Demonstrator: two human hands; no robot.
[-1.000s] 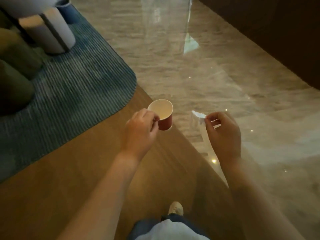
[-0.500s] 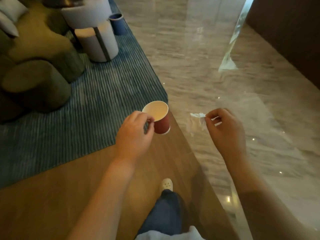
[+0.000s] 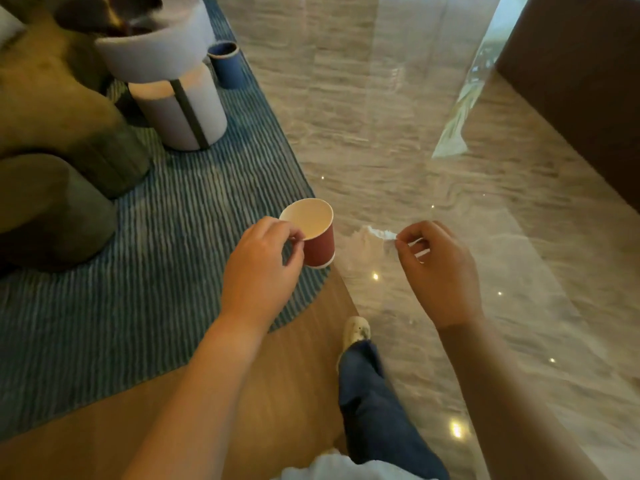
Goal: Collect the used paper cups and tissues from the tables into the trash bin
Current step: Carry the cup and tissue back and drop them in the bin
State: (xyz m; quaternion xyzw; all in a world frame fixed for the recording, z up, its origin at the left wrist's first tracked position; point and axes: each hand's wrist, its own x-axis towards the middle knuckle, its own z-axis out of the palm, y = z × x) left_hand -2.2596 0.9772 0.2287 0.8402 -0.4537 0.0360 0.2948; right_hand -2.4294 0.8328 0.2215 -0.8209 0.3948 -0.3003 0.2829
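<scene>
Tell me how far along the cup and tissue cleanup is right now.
Done: one red paper cup and one tissue are picked up, off any table. In hand: the left hand pinches the cup's rim, and the right hand pinches the tissue. Left: dropping both in the bin. A blue cylindrical container on the rug may be it, but I cannot tell. Other tables are out of view.

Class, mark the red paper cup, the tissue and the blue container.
red paper cup (image 3: 320, 249), head view, red outer wall.
tissue (image 3: 381, 233), head view, white top edge.
blue container (image 3: 228, 69), head view, side wall.
</scene>
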